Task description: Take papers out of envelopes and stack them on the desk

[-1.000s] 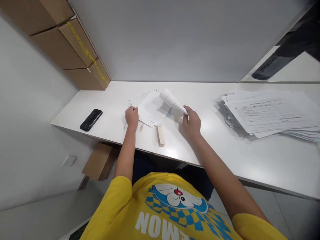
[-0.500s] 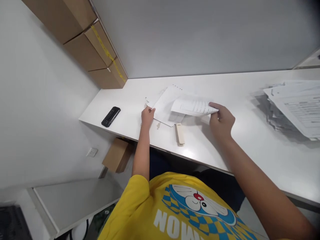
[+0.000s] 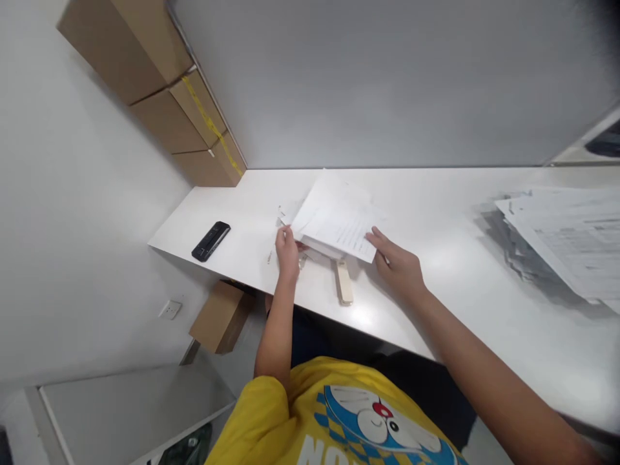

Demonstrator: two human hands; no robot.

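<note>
Sheets of printed white paper (image 3: 339, 223), left hand (image 3: 287, 250) and right hand (image 3: 400, 263) pinching opposite sides, oblong cream stapler (image 3: 344, 285) nearby, white table (image 3: 436, 216).

Stapler (image 3: 344, 284) before sheets (image 3: 334, 216), paper stack (image 3: 571, 242) right.

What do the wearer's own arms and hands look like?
The left hand and right hand show no gloves. The left sleeve is short and yellow; the right is out of view. The yellow shirt has a blue-and-white cartoon print.
</note>
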